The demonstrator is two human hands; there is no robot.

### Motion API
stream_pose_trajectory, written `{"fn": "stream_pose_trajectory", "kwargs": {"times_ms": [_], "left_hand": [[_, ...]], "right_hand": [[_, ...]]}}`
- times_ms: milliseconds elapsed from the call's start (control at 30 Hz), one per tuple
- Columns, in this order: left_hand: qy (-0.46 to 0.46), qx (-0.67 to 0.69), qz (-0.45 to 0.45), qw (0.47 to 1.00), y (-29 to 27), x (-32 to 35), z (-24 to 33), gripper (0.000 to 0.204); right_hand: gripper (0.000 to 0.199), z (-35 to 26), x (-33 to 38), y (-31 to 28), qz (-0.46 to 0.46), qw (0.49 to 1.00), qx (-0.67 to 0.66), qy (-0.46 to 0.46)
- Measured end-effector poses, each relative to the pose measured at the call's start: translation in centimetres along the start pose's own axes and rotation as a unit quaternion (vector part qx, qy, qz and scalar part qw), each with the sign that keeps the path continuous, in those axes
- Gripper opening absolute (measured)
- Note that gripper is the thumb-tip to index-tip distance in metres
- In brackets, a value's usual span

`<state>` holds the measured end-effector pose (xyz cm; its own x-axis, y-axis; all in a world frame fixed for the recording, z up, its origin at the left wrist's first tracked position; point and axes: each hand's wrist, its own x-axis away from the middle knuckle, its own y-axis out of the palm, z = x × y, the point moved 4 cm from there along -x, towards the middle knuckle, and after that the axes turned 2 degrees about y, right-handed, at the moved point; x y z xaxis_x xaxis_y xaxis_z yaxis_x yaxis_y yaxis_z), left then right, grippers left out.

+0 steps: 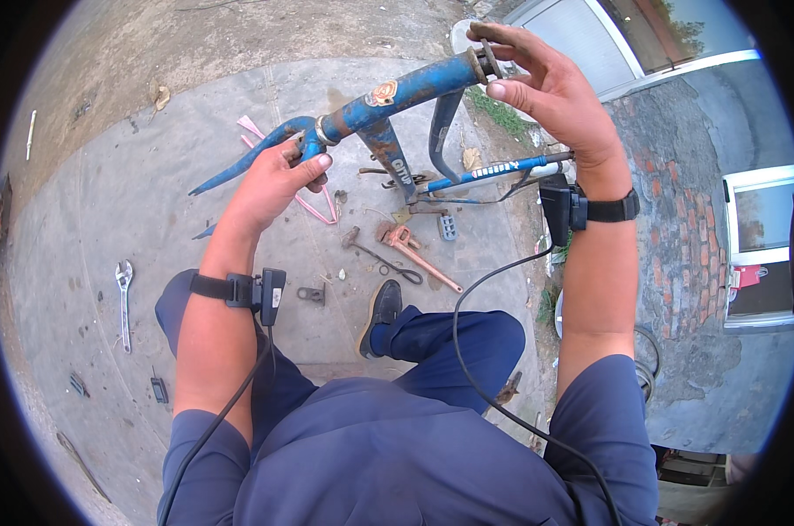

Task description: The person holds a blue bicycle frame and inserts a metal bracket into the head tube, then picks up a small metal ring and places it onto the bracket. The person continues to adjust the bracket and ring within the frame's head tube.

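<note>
On the concrete floor (134, 193), toward its left edge, a wrench (124, 302) lies well apart from everything else. Right of it, the left hand (270, 180) is clamped around the lower end of a blue bike frame (397, 92), at the joint where the fork (239, 162) runs off down to the left. The frame is held in the air above the floor, slanting up to the right, with two more blue tubes hanging from its middle and a thinner blue tube reaching out to the right. Under it on the floor lie pink strips (314, 206), a small metal bracket (311, 294), a hammer (375, 254), a pipe wrench (419, 254) just beside the hammer, and a pedal (448, 228). The person's shoe (381, 314) rests on the floor near the tools. At the upper right, the right hand (546, 83) closes its fingertips on the rusty top end of the frame, thumb below and fingers above. Further right stands a brick wall (669, 219).
</note>
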<state>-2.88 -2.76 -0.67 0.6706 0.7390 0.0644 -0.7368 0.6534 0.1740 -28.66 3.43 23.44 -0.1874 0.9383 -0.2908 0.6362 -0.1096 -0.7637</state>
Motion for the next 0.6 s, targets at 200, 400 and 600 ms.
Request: {"fn": "stream_pose_trajectory", "kwargs": {"times_ms": [200, 400, 600], "left_hand": [[-0.002, -0.003, 0.001, 1.0, 0.0, 0.0, 0.1, 0.027], [0.0, -0.004, 0.005, 1.0, 0.0, 0.1, 0.1, 0.027], [-0.001, 0.0, 0.0, 1.0, 0.0, 0.0, 0.0, 0.027]], "right_hand": [[0.058, 0.6, -0.5, -1.0, -0.044, 0.985, 0.068, 0.15], [0.061, 0.3, -0.1, -0.4, -0.007, 0.996, 0.037, 0.085], [0.062, 0.3, -0.1, -0.6, -0.024, 0.994, 0.039, 0.096]]}}
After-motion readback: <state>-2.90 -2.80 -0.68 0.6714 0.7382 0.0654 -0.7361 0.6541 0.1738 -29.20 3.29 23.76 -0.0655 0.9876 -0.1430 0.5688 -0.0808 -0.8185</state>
